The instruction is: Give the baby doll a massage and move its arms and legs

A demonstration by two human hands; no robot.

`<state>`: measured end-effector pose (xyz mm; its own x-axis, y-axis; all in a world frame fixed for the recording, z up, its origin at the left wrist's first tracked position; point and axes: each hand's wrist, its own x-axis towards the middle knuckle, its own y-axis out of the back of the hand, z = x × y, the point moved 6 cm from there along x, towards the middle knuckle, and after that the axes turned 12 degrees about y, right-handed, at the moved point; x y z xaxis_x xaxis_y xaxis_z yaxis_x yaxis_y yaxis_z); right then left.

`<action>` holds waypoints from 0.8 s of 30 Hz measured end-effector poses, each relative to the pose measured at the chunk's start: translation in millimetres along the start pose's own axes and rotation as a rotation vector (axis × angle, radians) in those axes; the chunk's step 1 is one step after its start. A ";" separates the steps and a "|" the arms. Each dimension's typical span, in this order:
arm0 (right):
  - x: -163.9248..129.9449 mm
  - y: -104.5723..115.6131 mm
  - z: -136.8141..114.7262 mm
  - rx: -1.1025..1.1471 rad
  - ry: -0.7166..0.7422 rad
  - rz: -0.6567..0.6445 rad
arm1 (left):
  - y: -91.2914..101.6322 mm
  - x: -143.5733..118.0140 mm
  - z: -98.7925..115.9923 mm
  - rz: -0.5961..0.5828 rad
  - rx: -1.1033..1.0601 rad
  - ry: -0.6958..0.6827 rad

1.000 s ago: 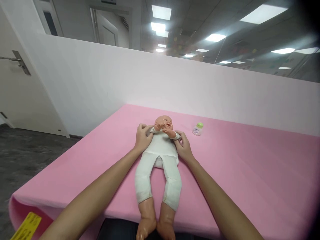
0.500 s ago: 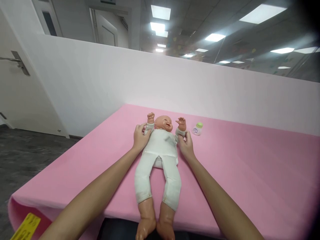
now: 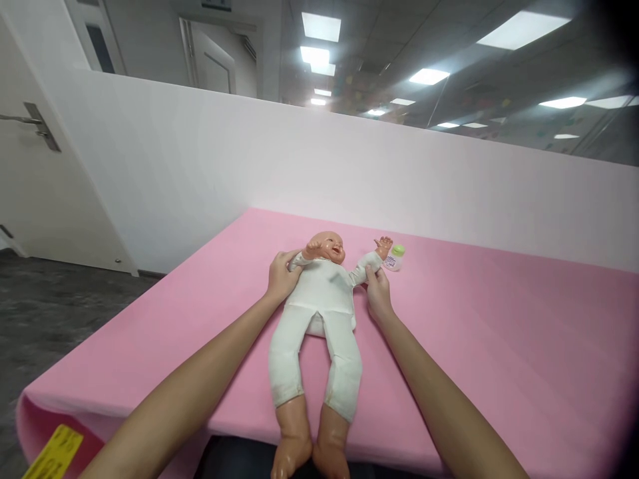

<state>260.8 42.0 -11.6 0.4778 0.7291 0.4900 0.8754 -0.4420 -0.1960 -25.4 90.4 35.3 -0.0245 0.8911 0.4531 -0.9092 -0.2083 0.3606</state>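
Observation:
A baby doll (image 3: 322, 293) with a white cloth body lies on its back on the pink-covered table (image 3: 479, 346), head away from me and feet over the near edge. My left hand (image 3: 283, 275) is closed round the doll's arm on the left, whose fist rests by its chin. With my right hand (image 3: 378, 289) I grip the doll's other arm near the forearm, thumb on top. That arm stretches out to the right, its open plastic hand beside a small clear bottle (image 3: 393, 259) with a green cap.
A white wall (image 3: 399, 179) runs along the table's back. To the left are a door (image 3: 54, 173) with a metal handle and a dark floor (image 3: 64, 299). A yellow label (image 3: 54, 452) shows at the lower left, below the table's edge.
My right hand has moved the doll's arm outward to the right, toward the bottle. In my left hand, the other doll arm has swung inward, its fist now by the chin.

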 end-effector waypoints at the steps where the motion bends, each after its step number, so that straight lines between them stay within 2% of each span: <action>1: -0.2 -0.6 -1.8 -0.016 0.017 -0.013 | 0.1 -0.4 1.1 -0.004 -0.012 -0.003; 5: -2.3 -8.3 -14.4 -0.018 0.072 -0.094 | 1.0 -1.6 5.1 -0.035 -0.119 0.024; 8: -4.3 -15.8 -20.6 0.057 0.074 -0.161 | 1.8 0.8 1.1 -0.047 -0.228 0.108; 11: -5.1 -19.4 -22.9 0.117 0.073 -0.197 | -1.8 4.2 -3.1 -0.101 -0.299 0.115; 14: -5.2 -19.3 -21.8 0.138 0.022 -0.195 | -7.5 5.8 -8.4 -0.181 -0.370 0.124; 18: -4.1 -18.7 -21.3 0.190 -0.017 -0.189 | -10.1 4.9 -17.1 -0.238 -0.477 0.231; 24: -2.0 -8.3 -6.2 0.194 -0.105 -0.078 | -5.4 4.3 -19.8 -0.210 -0.499 0.302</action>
<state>252.1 41.1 -5.7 0.4042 0.8122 0.4208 0.9030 -0.2809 -0.3252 -28.8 103.4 19.1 0.1260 0.9826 0.1367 -0.9903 0.1326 -0.0406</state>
